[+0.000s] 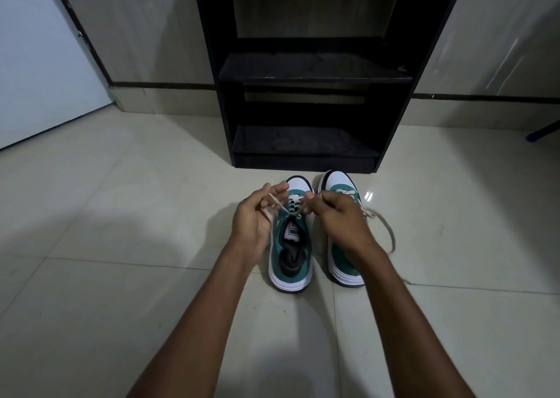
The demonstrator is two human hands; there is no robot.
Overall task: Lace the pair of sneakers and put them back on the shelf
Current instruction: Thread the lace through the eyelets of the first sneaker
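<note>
A pair of teal and white sneakers with thick white soles stands side by side on the glossy cream floor tiles [121, 276] just below the centre of the frame, toes pointing toward the tall black wooden shelf unit [306, 73] that fills the upper middle. The left sneaker [291, 258] shows its dark insole and a white tongue label, with a cream lace [274, 206] threaded through its upper eyelets. The left hand [254, 219] is curled around one end of that lace, which runs across the palm and between the fingers, held taut toward the eyelets. The right hand [339, 219] pinches the other end of the same lace between thumb and fingertips, just above the tongue, and its wrist covers part of the right sneaker [341, 255]. That shoe's own cream lace [385, 231] trails loose onto the tiles at the right. Both shelves seen in the unit, in the upper centre and middle of the frame, are dark and bare. A pale door [39, 61] occupies the upper left, and a grey marbled wall [145, 34] with a dark skirting strip runs behind the unit.
</note>
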